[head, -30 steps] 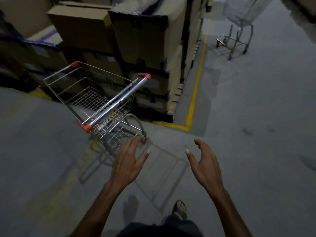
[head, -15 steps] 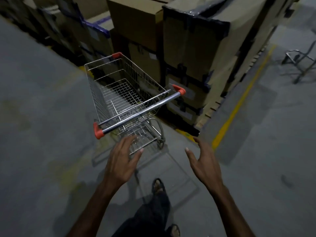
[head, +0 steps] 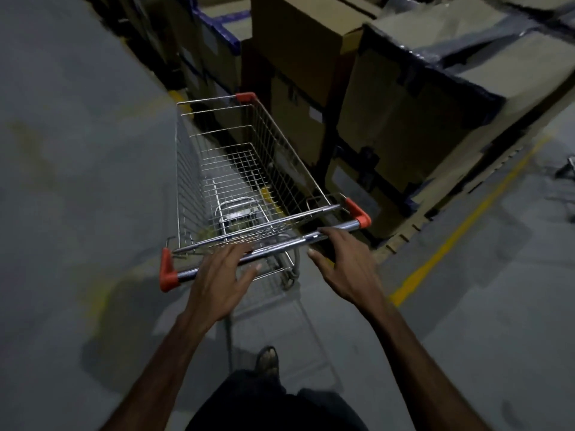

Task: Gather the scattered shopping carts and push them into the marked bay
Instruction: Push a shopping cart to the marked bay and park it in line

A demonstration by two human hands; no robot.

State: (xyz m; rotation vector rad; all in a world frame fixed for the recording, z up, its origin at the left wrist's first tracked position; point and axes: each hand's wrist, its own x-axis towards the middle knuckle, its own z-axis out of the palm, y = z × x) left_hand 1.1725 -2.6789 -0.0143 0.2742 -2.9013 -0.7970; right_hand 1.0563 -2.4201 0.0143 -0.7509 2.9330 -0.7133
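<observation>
A wire shopping cart [head: 217, 169] with red corner caps stands right in front of me on the concrete floor, its basket empty. Its chrome handle bar [head: 273, 248] runs across just under my fingers. My left hand [head: 222, 283] reaches over the left part of the bar, fingers spread and straight, thumb below it. My right hand [head: 343, 269] has its fingertips on the right part of the bar, fingers not closed around it. A second cart [head: 567, 172] shows only as a sliver at the right edge.
Stacked cardboard boxes [head: 420, 113] on pallets line the cart's right side, very close to the basket. A yellow floor line [head: 466, 219] runs diagonally at the right. Grey concrete floor [head: 77, 181] spreads to the left. My sandalled foot [head: 267, 360] is below the handle.
I have stepped up to the cart; both hands moved forward from open air onto its handle bar. The cart now points away from me, and the far cart has slid to the right edge.
</observation>
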